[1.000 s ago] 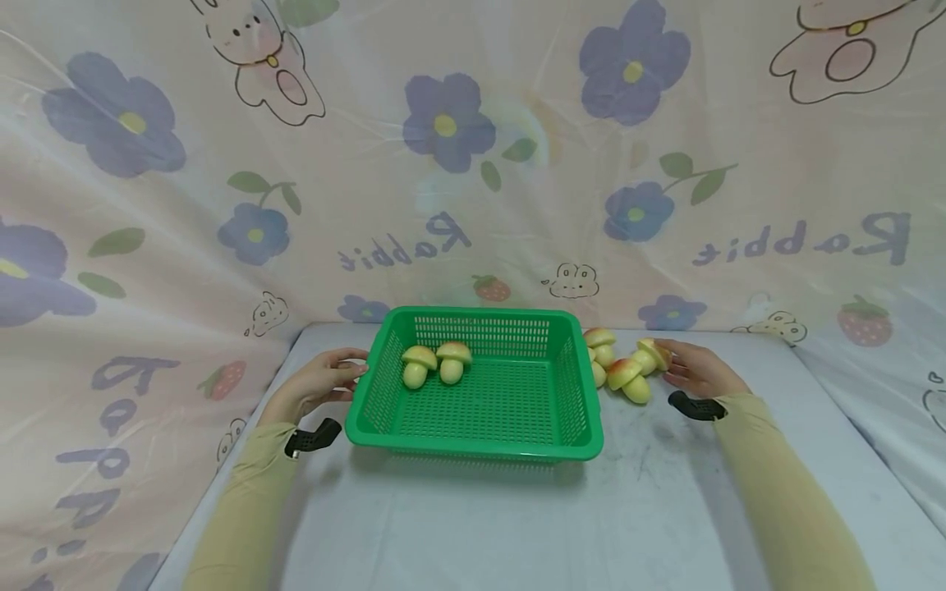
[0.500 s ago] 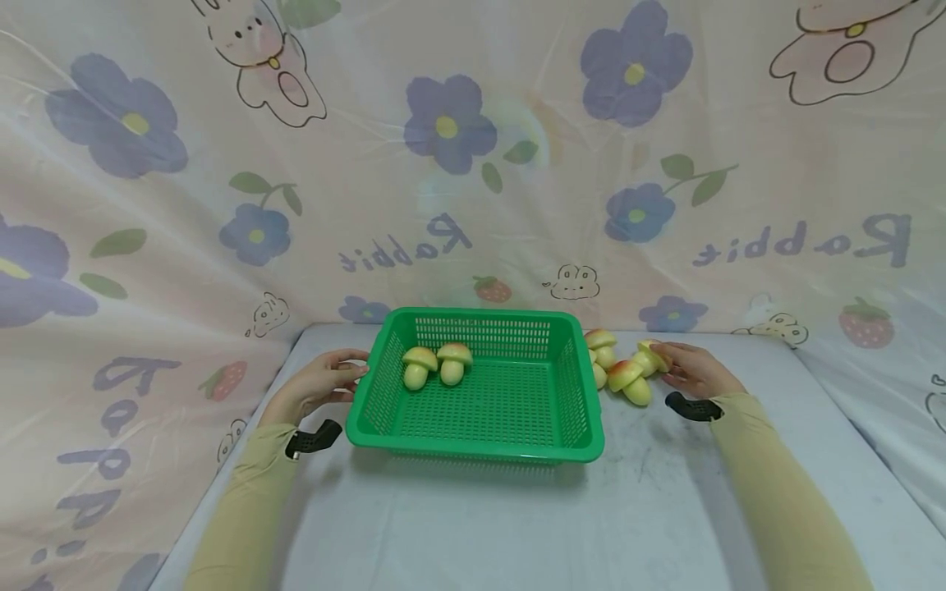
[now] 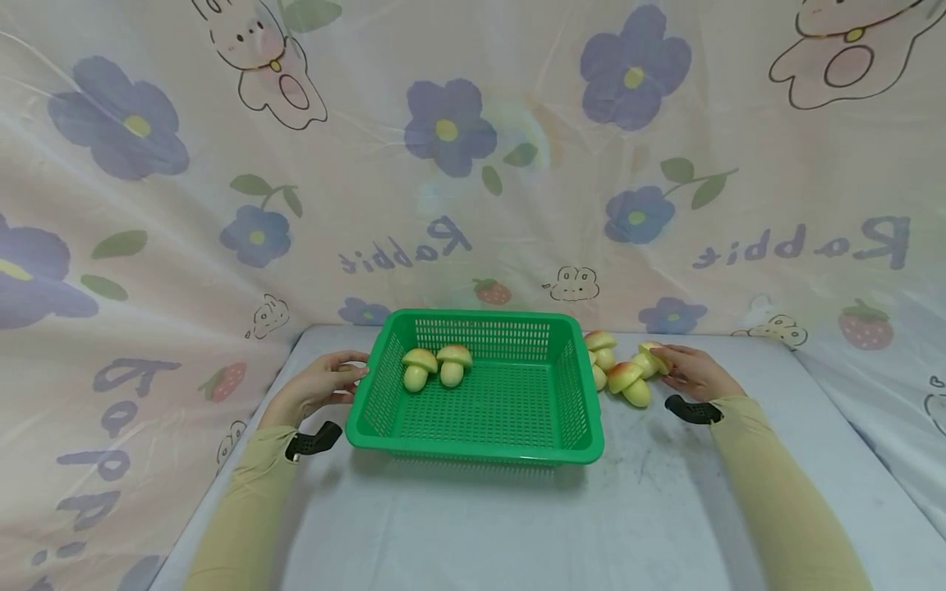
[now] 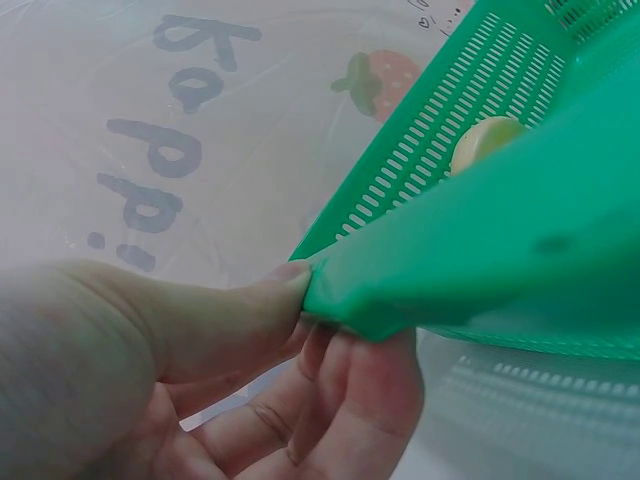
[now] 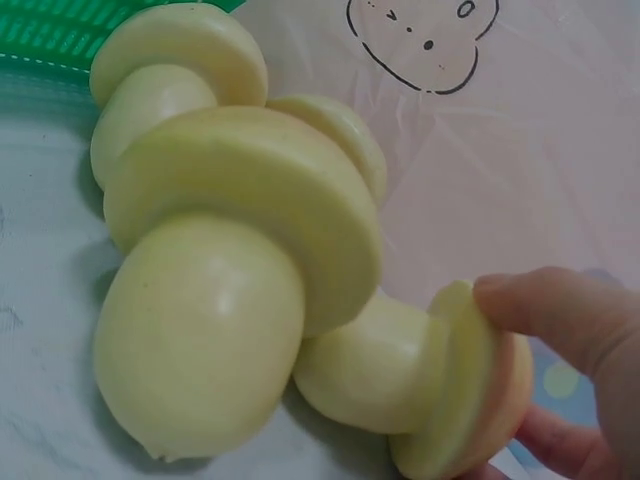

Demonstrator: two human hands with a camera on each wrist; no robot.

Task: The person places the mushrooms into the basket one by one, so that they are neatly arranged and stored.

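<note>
My left hand (image 3: 321,386) grips the left end of a green plastic basket (image 3: 473,455); in the left wrist view the thumb lies against the rim and the fingers curl under it. Inside the basket, near its left side, lie two toy mushrooms (image 3: 453,365) with yellow-red caps. Right of the basket, my right hand (image 3: 698,373) holds another toy mushroom (image 5: 480,390) by its cap, thumb on one side and fingertips on the other. Its stem lies close against a nearer mushroom (image 5: 200,340) on the table. The basket wall partly hides the mushrooms beside it.
More toy mushrooms (image 3: 602,349) lie between the basket's right wall and my right hand. A white cloth covers the table (image 3: 458,533). Behind and to the left hangs a printed curtain (image 3: 517,222). Each wrist wears a black camera mount (image 3: 692,409).
My right hand has moved very slightly left, its fingers closing in on the mushroom cap. The left hand and basket stay in place; the head view has tilted a touch.
</note>
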